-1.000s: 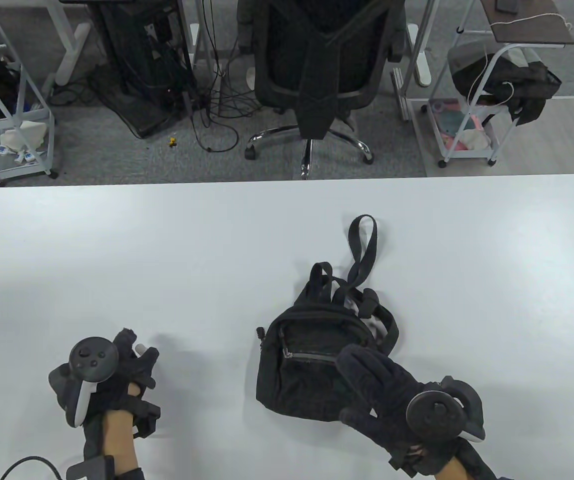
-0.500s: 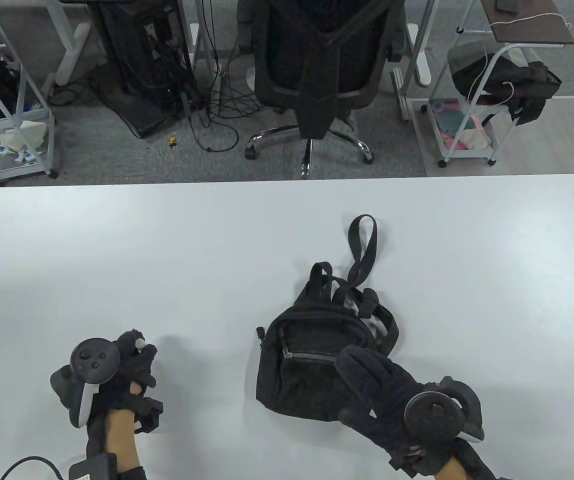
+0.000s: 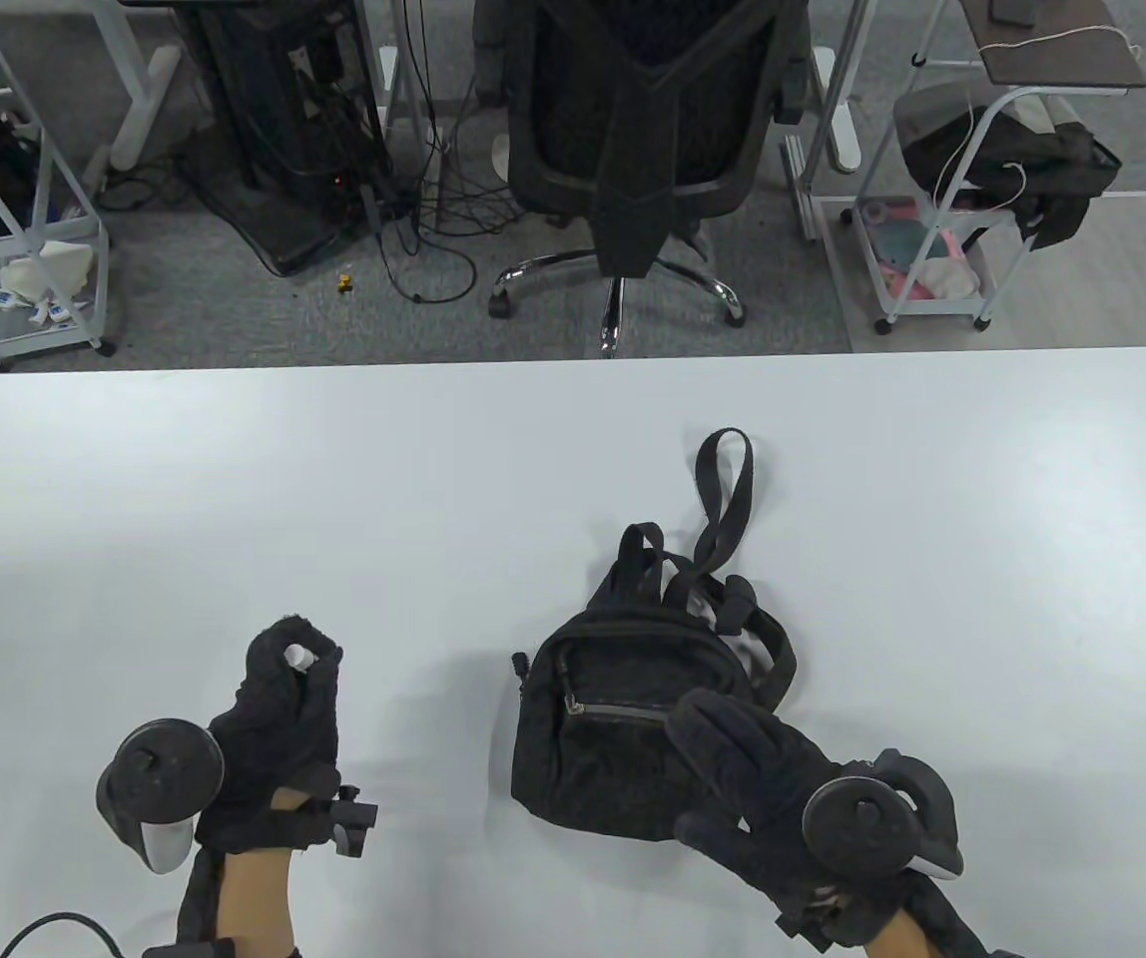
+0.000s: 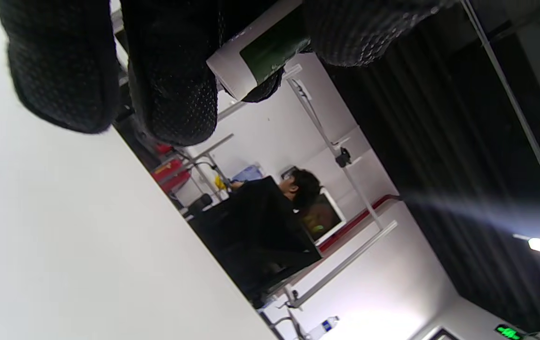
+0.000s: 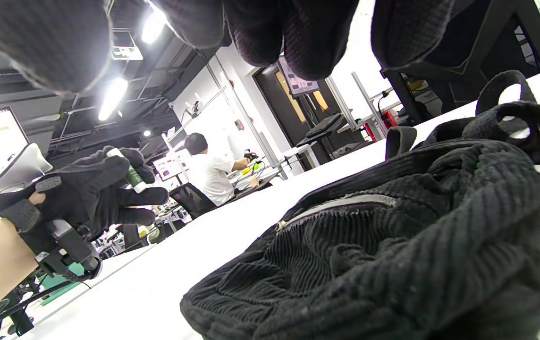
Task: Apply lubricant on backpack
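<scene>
Backpack [image 3: 633, 718] on table [image 3: 234, 499], chair [image 3: 643, 130] behind.

Left black-gloved hand [image 3: 279, 718]: raised, fingers curled, grip closed around a small white-and-green tube [image 4: 256, 52]. Right black-gloved hand [image 3: 758, 788]: fingers spread, resting on the black corduroy backpack [image 3: 613, 728].

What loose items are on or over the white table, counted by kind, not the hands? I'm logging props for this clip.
Black backpack: 1, lying on the table under the right hand
Small white-and-green lubricant tube: 1, held in the left hand
Total: 2
</scene>
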`<action>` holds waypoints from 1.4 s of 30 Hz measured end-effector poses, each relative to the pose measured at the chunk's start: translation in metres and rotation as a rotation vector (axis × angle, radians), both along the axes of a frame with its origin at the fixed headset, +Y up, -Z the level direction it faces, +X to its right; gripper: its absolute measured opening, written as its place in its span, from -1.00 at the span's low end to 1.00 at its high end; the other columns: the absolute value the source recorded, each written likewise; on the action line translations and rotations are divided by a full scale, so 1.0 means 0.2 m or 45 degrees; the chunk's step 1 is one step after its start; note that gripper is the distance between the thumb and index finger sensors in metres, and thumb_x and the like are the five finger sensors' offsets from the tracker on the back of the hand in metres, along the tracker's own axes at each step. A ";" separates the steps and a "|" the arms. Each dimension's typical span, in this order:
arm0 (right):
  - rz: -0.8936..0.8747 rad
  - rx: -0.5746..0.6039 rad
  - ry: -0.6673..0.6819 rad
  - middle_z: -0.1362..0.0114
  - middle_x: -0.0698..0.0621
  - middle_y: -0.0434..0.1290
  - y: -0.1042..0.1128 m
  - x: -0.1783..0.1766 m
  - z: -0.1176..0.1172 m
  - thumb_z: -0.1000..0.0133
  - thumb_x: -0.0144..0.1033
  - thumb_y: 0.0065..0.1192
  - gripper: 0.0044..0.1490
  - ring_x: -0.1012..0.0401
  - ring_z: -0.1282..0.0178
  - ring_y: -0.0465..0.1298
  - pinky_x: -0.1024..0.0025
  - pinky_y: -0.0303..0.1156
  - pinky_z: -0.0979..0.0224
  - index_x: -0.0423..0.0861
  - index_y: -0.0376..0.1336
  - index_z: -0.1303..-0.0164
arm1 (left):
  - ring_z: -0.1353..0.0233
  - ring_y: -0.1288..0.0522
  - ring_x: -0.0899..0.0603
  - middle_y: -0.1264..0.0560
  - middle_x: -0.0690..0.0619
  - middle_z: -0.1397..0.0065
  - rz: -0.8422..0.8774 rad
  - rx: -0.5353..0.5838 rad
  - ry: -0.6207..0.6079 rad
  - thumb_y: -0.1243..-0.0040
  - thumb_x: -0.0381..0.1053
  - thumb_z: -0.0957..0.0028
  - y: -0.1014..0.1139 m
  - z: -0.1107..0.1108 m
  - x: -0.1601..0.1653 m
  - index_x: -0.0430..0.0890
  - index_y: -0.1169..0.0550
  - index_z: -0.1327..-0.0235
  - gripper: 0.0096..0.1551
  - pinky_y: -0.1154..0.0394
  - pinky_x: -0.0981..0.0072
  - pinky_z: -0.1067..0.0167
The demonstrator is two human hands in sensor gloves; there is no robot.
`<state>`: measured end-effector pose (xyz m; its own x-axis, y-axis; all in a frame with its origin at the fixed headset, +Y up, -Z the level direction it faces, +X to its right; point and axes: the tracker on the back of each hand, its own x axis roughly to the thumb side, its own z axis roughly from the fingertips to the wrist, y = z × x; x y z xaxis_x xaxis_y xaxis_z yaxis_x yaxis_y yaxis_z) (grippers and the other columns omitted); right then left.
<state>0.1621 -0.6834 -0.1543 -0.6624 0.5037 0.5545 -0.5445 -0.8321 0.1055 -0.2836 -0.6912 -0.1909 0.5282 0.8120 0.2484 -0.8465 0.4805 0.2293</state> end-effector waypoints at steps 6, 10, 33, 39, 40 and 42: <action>-0.013 -0.030 0.030 -0.72 0.01 0.11 -0.01 -0.01 0.00 -0.05 0.35 0.25 0.00 -0.08 -0.70 0.32 -0.25 0.27 -0.55 0.20 -0.01 -0.64 | -0.21 -0.67 -0.41 -0.39 -0.23 -0.46 -0.128 0.062 -0.094 -0.27 -0.04 -0.06 0.03 0.03 0.13 -0.18 -0.43 -0.44 -0.34 -0.66 -0.32 -0.12; 0.004 -0.028 0.029 -0.72 0.01 0.12 -0.01 -0.01 0.00 -0.05 0.35 0.25 -0.01 -0.07 -0.69 0.33 -0.24 0.28 -0.55 0.20 -0.01 -0.64 | -0.19 -0.69 -0.37 -0.45 -0.24 -0.43 -0.339 0.127 -0.160 -0.34 -0.06 -0.02 0.05 0.07 0.29 -0.22 -0.50 -0.40 -0.34 -0.68 -0.23 -0.14; -0.026 0.148 -0.198 -0.39 0.02 0.52 0.00 -0.15 0.00 0.01 0.37 0.33 -0.12 0.09 -0.26 0.68 -0.08 0.49 -0.39 0.10 0.27 -0.44 | 0.04 -0.83 -0.20 -0.64 -0.14 -0.18 -0.867 0.453 -0.381 -0.58 0.02 0.18 0.04 0.29 0.93 -0.16 -0.72 -0.13 -0.40 -0.83 0.00 0.02; -0.007 0.136 -0.204 -0.08 0.12 0.68 -0.04 -0.22 0.00 -0.01 0.32 0.34 -0.26 0.19 0.11 0.77 0.02 0.59 -0.25 0.08 0.39 -0.28 | 0.06 -0.83 -0.19 -0.66 -0.14 -0.16 -0.874 0.484 -0.388 -0.60 0.03 0.19 0.05 0.31 0.96 -0.17 -0.73 -0.10 -0.41 -0.84 0.00 0.03; 0.015 0.151 -0.199 -0.06 0.13 0.68 -0.04 -0.23 0.01 -0.01 0.28 0.34 -0.28 0.21 0.12 0.77 0.03 0.59 -0.25 0.07 0.40 -0.27 | 0.06 -0.84 -0.19 -0.66 -0.14 -0.15 -0.892 0.482 -0.391 -0.60 0.03 0.19 0.05 0.31 0.96 -0.17 -0.73 -0.10 -0.41 -0.84 0.00 0.03; 0.022 0.198 -0.211 -0.06 0.15 0.68 -0.03 -0.23 0.02 0.00 0.27 0.36 -0.31 0.23 0.12 0.77 0.04 0.59 -0.26 0.11 0.41 -0.25 | 0.07 -0.84 -0.18 -0.66 -0.13 -0.14 -0.893 0.480 -0.400 -0.60 0.04 0.20 0.05 0.31 0.96 -0.16 -0.73 -0.09 -0.41 -0.85 0.00 0.03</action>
